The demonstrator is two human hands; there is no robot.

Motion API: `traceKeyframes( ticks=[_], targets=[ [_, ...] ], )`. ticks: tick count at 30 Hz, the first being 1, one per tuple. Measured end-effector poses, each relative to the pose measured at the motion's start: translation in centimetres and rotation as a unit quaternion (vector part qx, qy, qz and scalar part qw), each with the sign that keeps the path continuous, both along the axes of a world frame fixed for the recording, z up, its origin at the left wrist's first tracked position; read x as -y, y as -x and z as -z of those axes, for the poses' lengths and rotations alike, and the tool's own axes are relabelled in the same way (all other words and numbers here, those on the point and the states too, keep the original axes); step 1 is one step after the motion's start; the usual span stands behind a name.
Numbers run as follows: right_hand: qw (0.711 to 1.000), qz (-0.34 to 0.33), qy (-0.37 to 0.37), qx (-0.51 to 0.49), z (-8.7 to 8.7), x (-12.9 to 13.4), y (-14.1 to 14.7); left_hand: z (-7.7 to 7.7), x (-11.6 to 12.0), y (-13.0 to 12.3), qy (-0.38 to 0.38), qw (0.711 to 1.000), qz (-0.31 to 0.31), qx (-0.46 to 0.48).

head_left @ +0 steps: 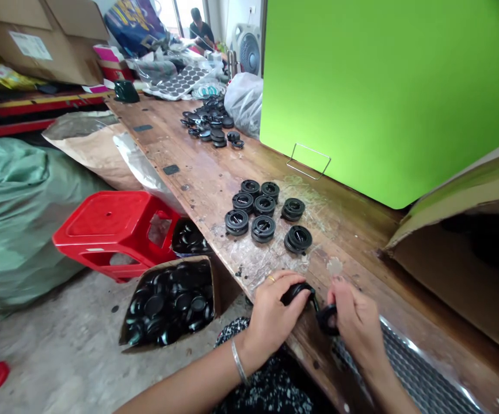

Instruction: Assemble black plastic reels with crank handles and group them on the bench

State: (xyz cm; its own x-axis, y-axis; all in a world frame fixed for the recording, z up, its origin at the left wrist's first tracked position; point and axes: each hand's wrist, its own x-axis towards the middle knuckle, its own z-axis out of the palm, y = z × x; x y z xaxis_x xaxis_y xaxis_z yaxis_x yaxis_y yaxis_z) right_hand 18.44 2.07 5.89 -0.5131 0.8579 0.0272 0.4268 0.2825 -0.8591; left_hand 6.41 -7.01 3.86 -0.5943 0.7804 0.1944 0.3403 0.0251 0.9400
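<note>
My left hand point(277, 305) is closed around a black round plastic part point(294, 292) at the near edge of the wooden workbench point(214, 172). Close beside it, my right hand point(357, 313) has its fingers curled on a black ring-shaped piece point(327, 319), partly covered by the fingers. A thin dark strip seems to run between the two pieces. Just beyond the right fingertips shows a small pale scalloped disc point(334, 265); whether they touch it I cannot tell. Several short stacks of black round parts point(263, 227) stand on the bench past my hands.
A loose pile of black parts point(210, 121) lies farther along the bench. A green board point(383, 86) rises at the right above an open cardboard box point(460, 253). Below left are a red stool point(111, 218) and a carton of black discs point(169, 305). A person point(201, 31) sits far back.
</note>
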Motion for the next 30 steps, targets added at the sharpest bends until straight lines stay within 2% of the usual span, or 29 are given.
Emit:
traceKeyframes(
  ticks=[3,7,9,11,17,23,27,30],
  targets=[
    [0.99,-0.081,-0.015,0.114,-1.9,-1.1,2.0,0.2,0.5,0.7,0.053,0.996,0.044,-0.062],
    [0.932,-0.147,-0.107,0.313,-4.5,-1.2,6.0,0.4,2.1,2.0,0.132,0.968,0.093,-0.193],
    [0.907,-0.165,-0.135,0.363,-5.2,-0.9,7.6,0.7,2.9,2.3,0.168,0.956,0.099,-0.218],
    [0.899,-0.184,-0.135,0.374,-5.4,-0.6,8.5,1.1,3.3,2.3,0.188,0.953,0.088,-0.221],
    [0.911,-0.183,-0.106,0.355,-4.7,-0.8,8.5,2.0,3.1,2.1,0.181,0.956,0.069,-0.221],
    [0.922,-0.185,-0.081,0.331,-2.5,-1.7,8.0,2.2,3.1,2.2,0.161,0.96,0.069,-0.216],
    [0.921,-0.171,-0.107,0.334,-1.5,-0.9,7.9,2.1,3.0,2.1,0.159,0.962,0.068,-0.213],
    [0.917,-0.14,-0.166,0.336,-0.8,0.5,8.1,2.2,2.9,2.2,0.146,0.962,0.05,-0.225]
  ],
)
